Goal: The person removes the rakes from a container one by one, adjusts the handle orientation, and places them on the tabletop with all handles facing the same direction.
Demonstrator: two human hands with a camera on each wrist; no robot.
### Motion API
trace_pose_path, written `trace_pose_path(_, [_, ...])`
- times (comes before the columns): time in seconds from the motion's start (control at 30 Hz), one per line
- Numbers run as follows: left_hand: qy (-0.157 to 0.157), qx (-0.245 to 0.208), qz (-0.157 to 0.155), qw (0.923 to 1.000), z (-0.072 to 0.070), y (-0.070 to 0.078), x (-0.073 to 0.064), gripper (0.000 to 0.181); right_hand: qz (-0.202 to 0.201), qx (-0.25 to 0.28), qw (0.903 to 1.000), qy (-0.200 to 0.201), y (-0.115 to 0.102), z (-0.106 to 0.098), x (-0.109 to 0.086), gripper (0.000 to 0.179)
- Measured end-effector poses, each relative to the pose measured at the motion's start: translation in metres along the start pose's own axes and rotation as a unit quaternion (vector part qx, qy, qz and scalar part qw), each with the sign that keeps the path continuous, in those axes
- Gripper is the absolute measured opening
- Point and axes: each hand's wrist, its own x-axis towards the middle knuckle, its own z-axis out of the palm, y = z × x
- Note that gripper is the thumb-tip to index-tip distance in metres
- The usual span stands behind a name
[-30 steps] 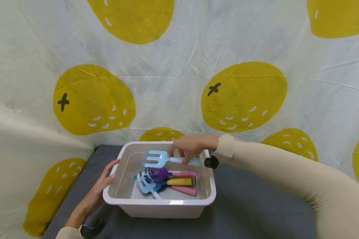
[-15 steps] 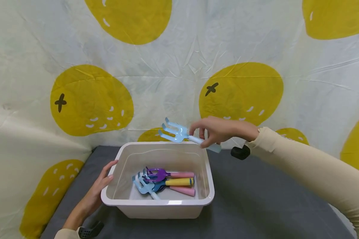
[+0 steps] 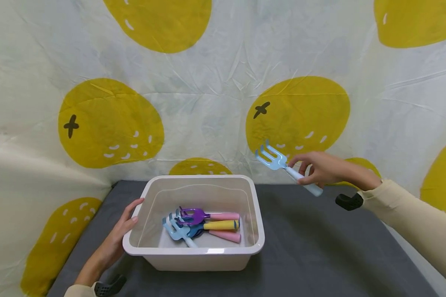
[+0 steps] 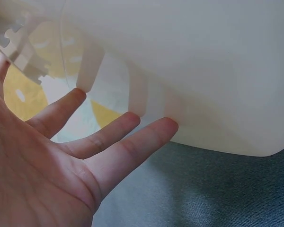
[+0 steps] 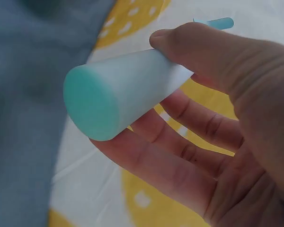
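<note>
My right hand [image 3: 321, 167] holds a light blue hand fork [image 3: 276, 161] by its pale handle, up in the air to the right of a white plastic basin [image 3: 193, 251]. In the right wrist view, thumb and fingers pinch that handle [image 5: 132, 85], whose end is turquoise. With fingers spread and fairly straight, my left hand [image 4: 52, 156] touches the basin's outer left wall [image 4: 217, 71]. Inside the basin lie another light blue hand fork [image 3: 177, 232], a purple fork [image 3: 197, 216] with a pink handle, a yellow handle [image 3: 221, 225] and a lower pink handle [image 3: 225, 236], partly overlapping.
The basin stands on a dark grey tabletop [image 3: 301, 247], which extends to its right. Behind it hangs a pale cloth [image 3: 204, 111] printed with big yellow fruit. The cloth also runs along the left side.
My right hand has lifted the light blue hand fork out of the basin and carried it right, over the tabletop. My left hand has stayed at the basin's left side.
</note>
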Motion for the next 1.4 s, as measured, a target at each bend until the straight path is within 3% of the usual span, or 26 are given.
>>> trace_pose_path(0.3, [0.002,0.0,0.001,1.0,0.003,0.001,0.001,0.053,-0.001,0.036,0.9986,0.039,0.077,0.015,-0.034,0.05])
trace_pose_path(0.63, [0.002,0.0,-0.001,1.0,0.002,-0.001,0.001,0.053,0.053,0.1,0.9911,0.07,0.147,0.048,-0.051,0.051])
trace_pose_path(0.87, [0.005,-0.002,-0.002,1.0,0.002,-0.001,0.003,0.052,0.093,0.116,0.9853,0.085,0.189,0.073,-0.058,0.052])
trace_pose_path(1.1, [-0.003,-0.005,0.0,1.0,0.001,-0.003,0.001,0.052,0.115,0.138,0.9802,0.083,0.216,0.089,-0.065,0.053])
trace_pose_path(1.4, [-0.005,-0.003,-0.004,1.0,-0.001,-0.004,0.001,0.052,0.144,0.141,0.9762,0.08,0.225,0.101,-0.07,0.053])
